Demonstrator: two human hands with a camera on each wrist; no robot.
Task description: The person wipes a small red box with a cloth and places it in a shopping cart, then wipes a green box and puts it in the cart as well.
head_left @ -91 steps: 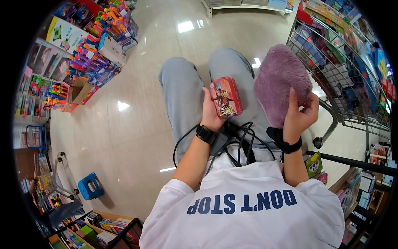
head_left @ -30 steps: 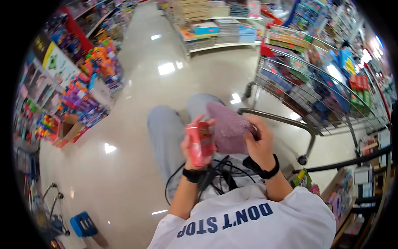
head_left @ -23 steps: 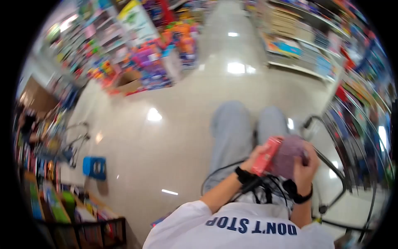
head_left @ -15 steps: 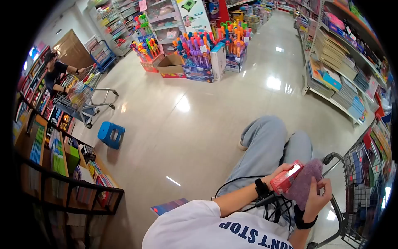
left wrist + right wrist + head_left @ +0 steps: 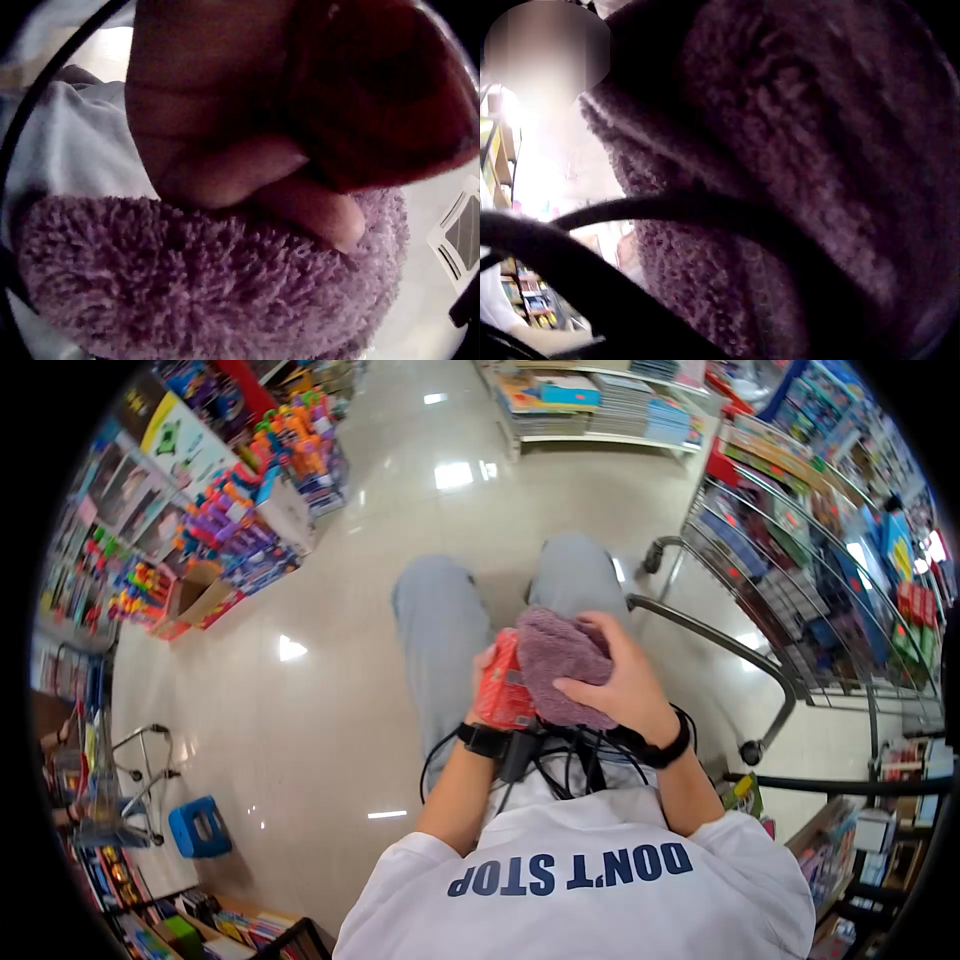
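A red box [image 5: 505, 685] with a printed surface stands tilted in my left hand [image 5: 480, 705], above my lap. My left fingers curl round its side. With my right hand [image 5: 634, 685] I grip a bunched, fluffy purple cloth [image 5: 560, 665], thumb and fingers spread over it, and it lies against the right side of the box. In the left wrist view the cloth [image 5: 202, 277] is right under the left fingers [image 5: 315, 214], and the box [image 5: 390, 97] is dark above. Folded pile of the cloth [image 5: 795, 135] fills most of the right wrist view, which hides the right fingers.
Black cables [image 5: 575, 765] lie in the lap below the hands. A loaded shopping cart [image 5: 800, 580] stands close at the right. Toy displays [image 5: 240, 520] are at the left, a blue stool [image 5: 199, 827] at lower left, and a shelf of stacked books [image 5: 610, 410] ahead.
The cloth, earlier held apart at the right, is now bunched against the box. The box has turned from its printed face to its side. The head view swung left and back.
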